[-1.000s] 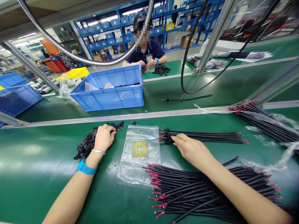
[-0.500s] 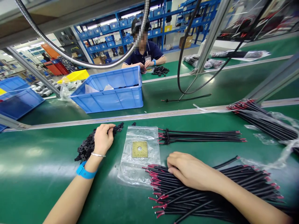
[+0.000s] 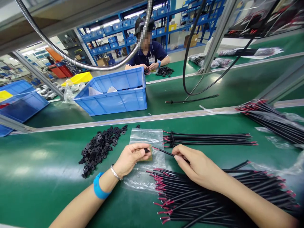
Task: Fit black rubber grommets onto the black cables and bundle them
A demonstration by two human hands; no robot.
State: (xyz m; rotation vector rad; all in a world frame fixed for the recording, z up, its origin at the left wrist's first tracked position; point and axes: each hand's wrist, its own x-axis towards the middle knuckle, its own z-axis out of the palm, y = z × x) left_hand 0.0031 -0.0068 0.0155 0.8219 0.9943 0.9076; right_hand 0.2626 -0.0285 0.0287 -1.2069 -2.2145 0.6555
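**Black cable (image 3: 168,153) held with its red tip just beside a small black plastic piece (image 3: 147,150)**

The left hand (image 3: 130,157) pinches the black plastic piece between thumb and fingertips, over a clear zip bag (image 3: 147,135) that lies flat on the green tabletop (image 3: 47,177). Just behind those fingertips is a yellowish square plate (image 3: 148,157), partly hidden by the hand. The right hand (image 3: 192,163) is closed on the black cable, gripping it between thumb and fingers a little way back from its end. The stripped red tip points left toward the piece, with a small gap between the two.

A silver bangle (image 3: 115,173) and a blue wrist strap (image 3: 101,186) circle the left wrist. To the left of that hand spreads a pile of similar black pieces (image 3: 102,147).

Beyond the right hand, a row of cables (image 3: 211,138) lies side by side, black pieces sitting near their left ends. Beneath the right hand and forearm is a wide spread of cables (image 3: 204,202), red wires fanned toward the left. A further bundle of cables (image 3: 273,125), partly covered in clear plastic, lies at the far right.

Past the metal rail (image 3: 95,124) stand a blue bin (image 3: 116,103) with papers inside and, to its right, a single loose cable (image 3: 194,99). Across the bench sits a co-worker (image 3: 152,52) in a dark polo shirt, both hands together beside another heap of black parts (image 3: 164,71).
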